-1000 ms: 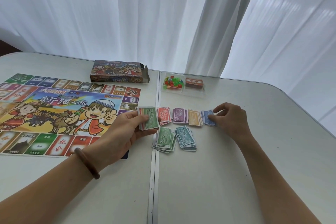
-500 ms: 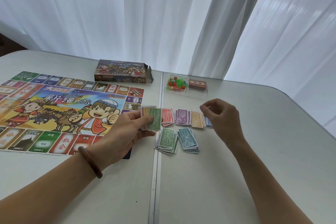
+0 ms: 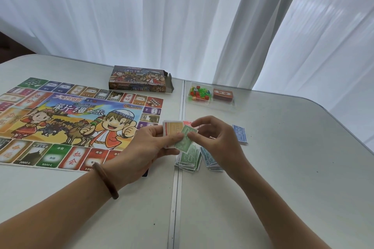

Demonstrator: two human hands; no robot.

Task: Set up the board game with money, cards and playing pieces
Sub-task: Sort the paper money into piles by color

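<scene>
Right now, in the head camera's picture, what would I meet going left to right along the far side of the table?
game box → coloured playing pieces → red card deck; the last two sit side by side in one clear tray.

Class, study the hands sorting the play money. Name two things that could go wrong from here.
1. The right hand pinches a green note on the stack held in the left hand; a loose grip could spill notes.
2. The green pile lies fanned beside the teal pile, under the hands; a brushing wrist might mix them.
</scene>
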